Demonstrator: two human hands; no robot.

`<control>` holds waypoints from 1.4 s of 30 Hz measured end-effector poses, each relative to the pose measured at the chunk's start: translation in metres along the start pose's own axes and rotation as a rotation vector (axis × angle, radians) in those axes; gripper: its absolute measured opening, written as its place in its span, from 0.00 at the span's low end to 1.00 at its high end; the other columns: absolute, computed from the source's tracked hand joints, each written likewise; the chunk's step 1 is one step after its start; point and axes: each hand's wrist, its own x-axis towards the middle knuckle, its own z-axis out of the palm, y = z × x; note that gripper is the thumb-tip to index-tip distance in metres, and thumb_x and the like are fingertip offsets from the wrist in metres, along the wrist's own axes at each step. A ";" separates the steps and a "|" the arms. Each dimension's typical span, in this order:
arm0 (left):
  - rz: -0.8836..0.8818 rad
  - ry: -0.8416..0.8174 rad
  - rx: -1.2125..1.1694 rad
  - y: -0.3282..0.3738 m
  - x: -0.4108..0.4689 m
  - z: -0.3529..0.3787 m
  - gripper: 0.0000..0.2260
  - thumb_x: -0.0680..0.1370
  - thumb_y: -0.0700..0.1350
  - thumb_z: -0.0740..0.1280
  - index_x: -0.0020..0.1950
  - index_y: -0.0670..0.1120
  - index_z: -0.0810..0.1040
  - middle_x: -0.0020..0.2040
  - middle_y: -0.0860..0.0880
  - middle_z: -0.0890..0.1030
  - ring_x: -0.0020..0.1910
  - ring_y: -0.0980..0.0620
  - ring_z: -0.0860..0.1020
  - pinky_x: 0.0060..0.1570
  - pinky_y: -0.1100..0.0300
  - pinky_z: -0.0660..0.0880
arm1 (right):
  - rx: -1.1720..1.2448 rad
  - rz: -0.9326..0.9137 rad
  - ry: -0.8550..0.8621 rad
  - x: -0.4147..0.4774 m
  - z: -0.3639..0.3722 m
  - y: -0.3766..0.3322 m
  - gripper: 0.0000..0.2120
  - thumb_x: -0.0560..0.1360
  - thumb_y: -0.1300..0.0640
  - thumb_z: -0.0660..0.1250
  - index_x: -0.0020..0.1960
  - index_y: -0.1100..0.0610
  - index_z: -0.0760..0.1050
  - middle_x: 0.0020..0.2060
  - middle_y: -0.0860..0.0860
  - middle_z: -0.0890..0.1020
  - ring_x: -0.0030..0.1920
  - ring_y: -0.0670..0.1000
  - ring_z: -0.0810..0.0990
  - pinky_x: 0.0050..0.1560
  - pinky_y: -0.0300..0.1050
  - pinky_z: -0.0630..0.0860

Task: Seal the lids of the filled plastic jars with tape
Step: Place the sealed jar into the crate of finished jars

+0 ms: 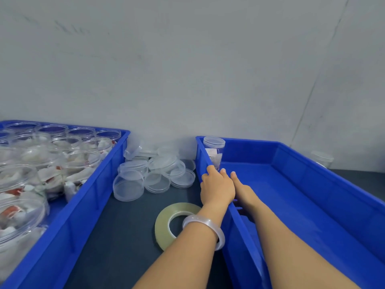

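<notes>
Blue plastic tray on the R (250, 151), head view: one clear plastic jar with a lid on and white contents (214, 151) stands upright in its far-left corner. L hand (216, 188) lies on top of that tray's left wall rim, fingers fairly straight and relaxed, draped on the rim, holding nothing. R hand (244, 189) is inside the tray, just beside the L hand and partly hidden by it. The one finger that shows is straight and points at the jar, tip near it; can't tell if it touches. Translucent pale bangle (205, 228) on L wrist.

Clear tape roll, yellowish (166, 222), lies flat on dark table top (125, 236), between the 2 trays, partly under the L forearm. Pile of empty clear jars & loose lids (154, 170) sits behind it by the grey wall (187, 59). Second blue plastic tray on the L (83, 205) is packed w/ filled clear jars, white & red contents (31, 178). Another clear lidded jar (321, 158) is beyond the R tray.
</notes>
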 end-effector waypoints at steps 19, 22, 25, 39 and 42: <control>0.181 0.035 0.064 0.006 0.016 -0.150 0.15 0.76 0.34 0.61 0.60 0.42 0.79 0.59 0.42 0.80 0.60 0.46 0.77 0.56 0.60 0.70 | -0.412 -0.532 0.137 -0.017 0.103 -0.109 0.15 0.77 0.59 0.62 0.62 0.59 0.76 0.56 0.59 0.81 0.57 0.58 0.78 0.50 0.45 0.71; 0.137 0.204 0.235 -0.005 0.016 -0.192 0.14 0.77 0.37 0.61 0.60 0.44 0.78 0.60 0.43 0.79 0.61 0.45 0.75 0.60 0.55 0.71 | -0.408 -0.601 0.004 -0.025 0.147 -0.127 0.17 0.76 0.62 0.61 0.64 0.58 0.75 0.55 0.58 0.81 0.58 0.58 0.78 0.48 0.43 0.71; 0.043 0.387 0.663 -0.032 0.016 -0.222 0.13 0.79 0.43 0.61 0.63 0.43 0.74 0.63 0.42 0.75 0.65 0.43 0.69 0.64 0.52 0.67 | -0.544 -0.665 -0.162 -0.032 0.197 -0.126 0.12 0.75 0.65 0.62 0.57 0.62 0.77 0.54 0.60 0.81 0.54 0.57 0.78 0.43 0.43 0.66; 0.005 0.436 0.978 -0.029 0.024 -0.277 0.09 0.77 0.36 0.63 0.55 0.37 0.78 0.55 0.38 0.80 0.56 0.38 0.78 0.49 0.51 0.74 | -0.302 -0.549 -0.242 -0.034 0.205 -0.086 0.17 0.78 0.54 0.63 0.66 0.58 0.72 0.59 0.53 0.78 0.54 0.50 0.76 0.51 0.41 0.70; 0.215 0.564 0.956 0.018 0.016 -0.266 0.09 0.76 0.34 0.63 0.55 0.38 0.78 0.56 0.39 0.79 0.58 0.38 0.76 0.48 0.50 0.73 | -0.191 -0.503 -0.174 -0.026 0.193 -0.074 0.25 0.77 0.48 0.65 0.70 0.56 0.66 0.60 0.53 0.77 0.59 0.51 0.76 0.58 0.46 0.72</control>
